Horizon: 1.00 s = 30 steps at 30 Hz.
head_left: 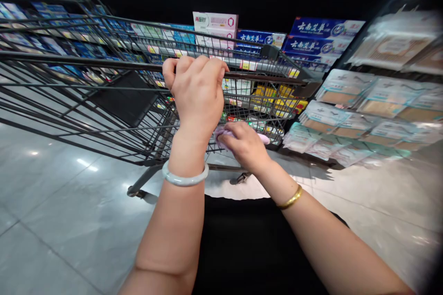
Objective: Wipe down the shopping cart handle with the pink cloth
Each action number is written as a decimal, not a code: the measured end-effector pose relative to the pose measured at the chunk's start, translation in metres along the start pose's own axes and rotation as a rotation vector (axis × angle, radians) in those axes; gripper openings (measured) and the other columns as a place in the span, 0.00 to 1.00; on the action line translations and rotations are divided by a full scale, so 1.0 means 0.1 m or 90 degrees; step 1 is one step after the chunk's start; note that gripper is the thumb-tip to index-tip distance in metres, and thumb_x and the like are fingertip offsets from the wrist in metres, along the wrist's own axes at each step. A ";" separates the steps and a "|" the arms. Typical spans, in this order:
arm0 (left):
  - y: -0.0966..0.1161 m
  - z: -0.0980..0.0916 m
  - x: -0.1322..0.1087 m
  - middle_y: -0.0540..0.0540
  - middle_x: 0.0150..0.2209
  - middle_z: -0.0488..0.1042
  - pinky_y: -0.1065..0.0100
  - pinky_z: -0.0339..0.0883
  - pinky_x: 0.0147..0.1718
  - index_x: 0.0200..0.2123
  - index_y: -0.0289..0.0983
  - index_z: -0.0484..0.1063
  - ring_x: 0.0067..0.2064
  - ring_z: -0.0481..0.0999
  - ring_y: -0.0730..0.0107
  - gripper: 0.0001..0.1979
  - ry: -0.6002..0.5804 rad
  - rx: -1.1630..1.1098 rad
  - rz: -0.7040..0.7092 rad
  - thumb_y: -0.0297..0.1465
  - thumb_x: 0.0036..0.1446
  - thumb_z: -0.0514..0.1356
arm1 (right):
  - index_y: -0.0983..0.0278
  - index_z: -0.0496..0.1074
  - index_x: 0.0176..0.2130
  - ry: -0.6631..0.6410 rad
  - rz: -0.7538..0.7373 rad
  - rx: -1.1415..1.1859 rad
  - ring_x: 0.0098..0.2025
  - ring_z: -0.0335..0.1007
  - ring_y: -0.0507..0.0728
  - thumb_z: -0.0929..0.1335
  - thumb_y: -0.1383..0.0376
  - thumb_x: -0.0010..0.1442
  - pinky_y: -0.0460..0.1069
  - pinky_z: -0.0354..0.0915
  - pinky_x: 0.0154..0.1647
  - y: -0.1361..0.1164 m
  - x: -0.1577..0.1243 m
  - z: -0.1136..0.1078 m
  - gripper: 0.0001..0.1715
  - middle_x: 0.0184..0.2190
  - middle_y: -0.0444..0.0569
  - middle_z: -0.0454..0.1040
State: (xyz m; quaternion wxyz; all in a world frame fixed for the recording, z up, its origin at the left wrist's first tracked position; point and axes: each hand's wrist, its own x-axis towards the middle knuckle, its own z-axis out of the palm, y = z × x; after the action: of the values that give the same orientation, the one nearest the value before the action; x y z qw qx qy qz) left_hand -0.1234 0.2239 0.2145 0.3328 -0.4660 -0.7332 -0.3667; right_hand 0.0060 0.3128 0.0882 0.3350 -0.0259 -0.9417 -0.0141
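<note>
One dark rail [104, 63] of the shopping cart [122, 97] sits under the left hand [198, 87], fingers curled over it. On my feed the right hand [246, 146] has its fingers closed around a bunched lilac cloth [220, 136], just beside the cart's wire side; whether it touches the wire, I can't tell. My worry is a loose fold catching in that mesh. The cart stands on wheels [135, 191] on a smooth floor [62, 212], so a hard push could roll it into the hanging packets [380, 97] near its right end.
</note>
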 end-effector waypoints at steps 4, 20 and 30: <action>0.01 -0.02 -0.01 0.47 0.40 0.79 0.42 0.46 0.59 0.39 0.51 0.75 0.50 0.68 0.49 0.17 0.002 -0.008 -0.007 0.34 0.69 0.46 | 0.56 0.77 0.51 -0.093 -0.044 0.018 0.53 0.66 0.61 0.64 0.63 0.72 0.56 0.67 0.49 -0.01 -0.02 0.01 0.13 0.54 0.53 0.75; 0.01 0.01 -0.01 0.50 0.40 0.79 0.51 0.48 0.58 0.40 0.46 0.77 0.48 0.69 0.56 0.12 0.024 0.023 0.017 0.30 0.69 0.53 | 0.57 0.77 0.52 -0.027 0.029 -0.015 0.57 0.64 0.62 0.63 0.65 0.72 0.57 0.63 0.54 0.11 -0.03 -0.15 0.15 0.58 0.54 0.73; -0.01 0.01 0.01 0.49 0.42 0.78 0.50 0.44 0.61 0.41 0.46 0.78 0.52 0.68 0.57 0.14 -0.009 -0.018 -0.015 0.34 0.71 0.51 | 0.59 0.77 0.51 -0.108 -0.008 0.008 0.53 0.66 0.60 0.64 0.65 0.72 0.55 0.61 0.52 0.16 -0.02 -0.25 0.14 0.53 0.53 0.76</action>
State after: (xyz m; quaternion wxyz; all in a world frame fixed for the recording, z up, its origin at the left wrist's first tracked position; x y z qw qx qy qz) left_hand -0.1247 0.2246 0.2144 0.3167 -0.4647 -0.7355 -0.3778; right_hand 0.0244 0.3279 0.1060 0.2540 -0.0192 -0.9670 -0.0077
